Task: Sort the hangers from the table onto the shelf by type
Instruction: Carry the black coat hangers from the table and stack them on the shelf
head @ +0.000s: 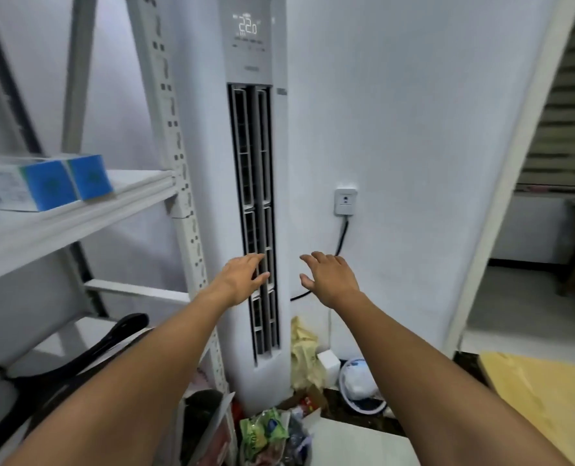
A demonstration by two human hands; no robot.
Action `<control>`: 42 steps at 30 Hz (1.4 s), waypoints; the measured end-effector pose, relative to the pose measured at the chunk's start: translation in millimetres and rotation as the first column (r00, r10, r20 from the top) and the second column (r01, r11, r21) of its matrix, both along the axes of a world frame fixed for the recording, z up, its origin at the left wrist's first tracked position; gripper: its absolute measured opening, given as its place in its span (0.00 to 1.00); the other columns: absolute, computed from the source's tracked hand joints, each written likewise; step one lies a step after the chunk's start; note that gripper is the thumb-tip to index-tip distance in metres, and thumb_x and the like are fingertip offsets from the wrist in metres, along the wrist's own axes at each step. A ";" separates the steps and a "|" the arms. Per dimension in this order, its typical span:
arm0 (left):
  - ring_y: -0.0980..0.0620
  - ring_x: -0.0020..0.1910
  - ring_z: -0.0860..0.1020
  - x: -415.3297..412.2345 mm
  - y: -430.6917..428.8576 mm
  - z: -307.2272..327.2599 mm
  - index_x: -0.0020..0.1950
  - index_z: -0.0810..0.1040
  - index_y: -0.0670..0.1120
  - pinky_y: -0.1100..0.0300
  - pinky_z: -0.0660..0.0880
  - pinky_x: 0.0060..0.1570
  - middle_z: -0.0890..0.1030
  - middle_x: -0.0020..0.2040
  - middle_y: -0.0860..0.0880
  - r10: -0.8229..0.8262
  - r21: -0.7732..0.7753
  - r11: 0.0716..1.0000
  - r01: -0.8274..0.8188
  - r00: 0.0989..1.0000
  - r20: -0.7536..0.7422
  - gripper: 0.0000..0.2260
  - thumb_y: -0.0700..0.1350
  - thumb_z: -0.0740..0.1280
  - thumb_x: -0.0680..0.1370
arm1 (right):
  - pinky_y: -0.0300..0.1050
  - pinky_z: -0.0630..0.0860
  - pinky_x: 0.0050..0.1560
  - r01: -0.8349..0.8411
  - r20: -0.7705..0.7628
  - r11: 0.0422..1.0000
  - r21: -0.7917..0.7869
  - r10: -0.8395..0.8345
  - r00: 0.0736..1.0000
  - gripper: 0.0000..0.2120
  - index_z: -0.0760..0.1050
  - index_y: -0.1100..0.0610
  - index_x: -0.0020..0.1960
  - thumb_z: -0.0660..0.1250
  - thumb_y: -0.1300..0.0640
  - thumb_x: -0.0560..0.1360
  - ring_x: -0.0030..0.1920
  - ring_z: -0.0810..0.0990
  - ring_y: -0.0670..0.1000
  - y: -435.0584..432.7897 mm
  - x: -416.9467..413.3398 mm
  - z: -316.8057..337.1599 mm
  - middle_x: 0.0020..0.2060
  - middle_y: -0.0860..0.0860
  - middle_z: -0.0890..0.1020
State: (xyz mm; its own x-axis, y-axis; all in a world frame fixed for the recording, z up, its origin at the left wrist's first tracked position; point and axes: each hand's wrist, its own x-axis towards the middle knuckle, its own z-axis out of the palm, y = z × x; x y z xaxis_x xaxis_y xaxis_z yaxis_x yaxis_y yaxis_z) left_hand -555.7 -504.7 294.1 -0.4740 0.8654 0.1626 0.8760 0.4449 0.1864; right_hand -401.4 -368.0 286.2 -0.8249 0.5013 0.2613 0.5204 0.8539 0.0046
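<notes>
We have both arms stretched toward the air conditioner [252,146] at 12 o'clock. Our left hand [242,279] hovers in front of its vent with the fingers straight and spread; its grip is apart and holds nothing. Our right hand [330,280], just beside it at its 3 o'clock, is spread flat too, with the grip apart. The black hangers [118,334] lie on the lower board of the shelf [77,213] at 8 o'clock, partly hidden by our left forearm. Two blue boxes [49,186] stand on the upper board at 9 o'clock. A socket [345,201] sits on the wall at 12 o'clock of the right hand. The yellow worktop [548,405] shows at 4 o'clock. Bags [266,432] lie on the floor at 6 o'clock.
</notes>
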 end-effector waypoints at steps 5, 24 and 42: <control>0.47 0.73 0.62 31.0 41.7 -0.4 0.76 0.57 0.47 0.53 0.58 0.73 0.63 0.75 0.48 -0.107 -0.005 0.994 0.107 0.993 0.043 0.25 0.55 0.55 0.81 | 0.50 0.63 0.66 0.095 0.000 0.995 -0.003 -0.095 0.995 0.23 0.62 0.52 0.73 0.54 0.47 0.80 0.66 0.70 0.56 23.3 40.7 -3.1 0.69 0.53 0.69; 0.47 0.75 0.59 236.0 205.9 -2.5 0.77 0.56 0.46 0.55 0.54 0.74 0.61 0.76 0.48 -0.434 -0.050 0.899 0.435 0.900 0.026 0.25 0.54 0.54 0.82 | 0.50 0.61 0.69 0.421 -0.007 0.907 -0.030 -0.421 0.907 0.24 0.58 0.53 0.75 0.53 0.47 0.81 0.68 0.69 0.54 119.0 273.5 -16.5 0.70 0.52 0.68; 0.46 0.75 0.58 485.1 313.0 -51.7 0.77 0.55 0.46 0.55 0.55 0.74 0.60 0.76 0.47 -0.705 -0.177 0.689 0.702 0.707 0.058 0.25 0.54 0.54 0.82 | 0.51 0.58 0.70 0.713 0.047 0.687 -0.139 -0.715 0.697 0.24 0.58 0.52 0.75 0.53 0.47 0.81 0.70 0.65 0.55 160.0 529.9 -65.9 0.72 0.53 0.65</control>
